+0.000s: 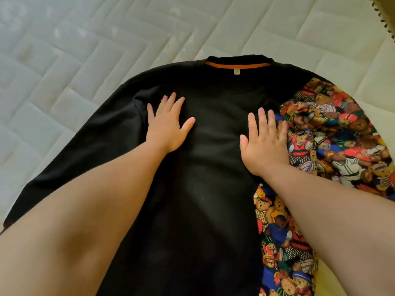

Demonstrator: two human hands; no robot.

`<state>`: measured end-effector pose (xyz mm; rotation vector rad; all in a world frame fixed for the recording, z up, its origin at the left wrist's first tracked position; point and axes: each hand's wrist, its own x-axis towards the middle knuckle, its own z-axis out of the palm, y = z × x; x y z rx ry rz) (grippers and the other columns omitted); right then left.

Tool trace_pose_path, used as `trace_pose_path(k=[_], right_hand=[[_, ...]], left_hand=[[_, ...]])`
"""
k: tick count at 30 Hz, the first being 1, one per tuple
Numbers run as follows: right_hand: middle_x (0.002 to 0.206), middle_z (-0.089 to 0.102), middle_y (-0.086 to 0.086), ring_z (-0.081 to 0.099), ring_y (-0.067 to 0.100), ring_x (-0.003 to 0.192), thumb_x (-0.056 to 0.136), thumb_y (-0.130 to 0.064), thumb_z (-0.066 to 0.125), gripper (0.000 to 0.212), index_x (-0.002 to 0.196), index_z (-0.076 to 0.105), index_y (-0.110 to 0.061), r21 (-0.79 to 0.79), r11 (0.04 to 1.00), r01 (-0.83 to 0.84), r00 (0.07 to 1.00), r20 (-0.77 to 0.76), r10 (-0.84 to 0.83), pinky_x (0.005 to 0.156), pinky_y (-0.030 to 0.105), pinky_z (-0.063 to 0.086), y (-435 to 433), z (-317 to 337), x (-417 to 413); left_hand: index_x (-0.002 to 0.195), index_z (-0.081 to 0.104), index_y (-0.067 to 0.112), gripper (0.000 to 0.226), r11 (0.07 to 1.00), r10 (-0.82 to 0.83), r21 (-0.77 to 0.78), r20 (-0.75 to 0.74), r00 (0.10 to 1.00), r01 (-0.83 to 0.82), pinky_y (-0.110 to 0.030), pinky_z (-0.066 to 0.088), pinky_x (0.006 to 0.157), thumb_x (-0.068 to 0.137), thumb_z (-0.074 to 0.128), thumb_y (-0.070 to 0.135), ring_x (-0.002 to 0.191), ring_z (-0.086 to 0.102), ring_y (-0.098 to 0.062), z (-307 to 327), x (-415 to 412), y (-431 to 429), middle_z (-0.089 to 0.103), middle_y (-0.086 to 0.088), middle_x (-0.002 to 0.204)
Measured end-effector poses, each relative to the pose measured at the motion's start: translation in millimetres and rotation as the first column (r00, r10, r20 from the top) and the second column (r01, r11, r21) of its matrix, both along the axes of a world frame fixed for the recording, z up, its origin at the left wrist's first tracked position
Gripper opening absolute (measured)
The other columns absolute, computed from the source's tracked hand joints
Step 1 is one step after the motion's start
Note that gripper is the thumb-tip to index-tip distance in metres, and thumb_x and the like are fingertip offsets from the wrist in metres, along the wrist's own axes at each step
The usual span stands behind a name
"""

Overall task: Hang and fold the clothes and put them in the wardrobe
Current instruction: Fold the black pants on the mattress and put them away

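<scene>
Evidently the folding step is in hand: a black sweatshirt (213, 189) lies spread on the quilted mattress (85, 50), its orange-lined collar (237, 65) at 12 o'clock. The left hand (168, 124) and right hand (265, 144) press flat on it, fingers straight, gripping nothing. Next, I judge, the teddy-bear print sleeve (333, 133) at 3 o'clock needs folding inward.

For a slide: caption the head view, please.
Left hand and right hand press flat on a black sweatshirt spread over a quilted mattress.

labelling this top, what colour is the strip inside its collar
Orange collar strip, clearest in head view.
</scene>
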<state>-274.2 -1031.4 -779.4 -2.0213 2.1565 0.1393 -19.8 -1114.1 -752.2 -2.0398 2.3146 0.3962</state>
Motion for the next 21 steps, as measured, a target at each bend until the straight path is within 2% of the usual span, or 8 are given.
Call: trace_pose_path(k=[3,5,10,12,14,16,19,21], right_hand=[[0.166,0.002,0.014,-0.003,0.033,0.153,0.102,-0.045,0.017,0.066,0.159,0.005,-0.014,0.077,0.997,0.004,0.999,-0.05,0.0,0.121,0.06,0.006,-0.4,8.4,3.6],[0.166,0.0,0.014,-0.004,0.035,0.153,0.101,-0.044,0.019,0.066,0.159,0.005,-0.014,0.152,0.987,0.043,0.994,-0.105,-0.027,0.119,0.063,0.003,-4.4,17.8,12.3],[0.163,0.013,0.019,0.005,0.041,0.151,0.089,-0.023,0.054,0.073,0.155,0.022,-0.014,0.148,0.982,0.114,0.991,-0.091,-0.101,0.119,0.065,0.005,-34.9,50.0,77.0],[0.163,0.017,0.016,0.009,0.036,0.151,0.089,-0.02,0.056,0.073,0.154,0.024,-0.014,0.065,0.997,-0.044,0.999,0.019,0.043,0.121,0.059,0.009,-47.7,55.3,110.9],[0.164,0.018,0.013,0.012,0.031,0.152,0.095,-0.027,0.052,0.068,0.155,0.023,-0.013,-0.008,0.978,-0.209,0.967,0.148,0.207,0.122,0.052,0.013,-59.7,56.0,148.1],[0.164,0.018,0.011,0.014,0.028,0.152,0.1,-0.031,0.045,0.063,0.156,0.022,-0.012,-0.06,0.944,-0.324,0.919,0.216,0.329,0.122,0.048,0.016,-72.7,51.8,181.3],[0.166,0.012,0.008,0.011,0.026,0.153,0.104,-0.034,0.037,0.061,0.158,0.015,-0.016,-0.037,0.932,-0.36,0.893,0.276,0.355,0.122,0.048,0.016,-94.2,41.4,216.3],[0.167,0.007,0.008,0.007,0.026,0.153,0.103,-0.04,0.035,0.065,0.159,0.009,-0.019,0.008,0.941,-0.337,0.904,0.281,0.322,0.123,0.049,0.012,-108.6,33.7,227.4]], left_hand=[[0.108,0.062,0.021,0.024,0.927,0.232,-0.219,-0.304,0.924,-0.305,-0.034,0.043,0.096,0.099,0.048,0.04,0.102,0.058,-0.016,23.3,5.1,43.3,0.064,0.006,0.106],[0.082,0.056,0.024,0.027,0.783,0.469,-0.167,-0.475,0.745,-0.6,-0.023,0.038,0.07,0.1,0.043,0.039,0.072,0.052,-0.007,35.4,17.5,77.7,0.056,0.014,0.076],[0.06,0.066,0.019,0.062,0.134,0.885,0.161,-0.464,0.045,-0.978,-0.035,0.04,0.069,0.092,0.03,0.058,0.071,0.06,-0.017,37.7,87.3,140.5,0.064,0.008,0.068],[0.071,0.069,0.01,0.072,-0.155,0.851,0.372,-0.42,-0.314,-0.915,-0.042,0.053,0.072,0.089,0.033,0.07,0.068,0.062,-0.025,30.5,118.8,148.1,0.067,0.001,0.072],[0.082,0.065,0.007,0.075,-0.264,0.742,0.555,-0.406,-0.533,-0.789,-0.032,0.051,0.049,0.083,0.042,0.079,0.048,0.052,-0.02,26.1,144.1,141.4,0.06,-0.002,0.067],[0.095,0.061,0.01,0.069,-0.215,0.747,0.599,-0.408,-0.525,-0.771,-0.026,0.049,0.045,0.078,0.055,0.077,0.045,0.055,-0.016,25.3,160.4,123.5,0.059,-0.002,0.071],[0.12,0.051,0.014,0.061,-0.161,0.822,0.526,-0.397,-0.409,-0.835,-0.037,0.057,0.08,0.078,0.075,0.049,0.088,0.066,-0.029,19.5,177.5,98.2,0.063,-0.003,0.107],[0.122,0.047,0.011,0.053,-0.097,0.843,0.434,-0.443,-0.306,-0.895,-0.033,0.048,0.08,0.082,0.077,0.027,0.096,0.06,-0.029,17.2,190.1,82.6,0.059,-0.006,0.119]])
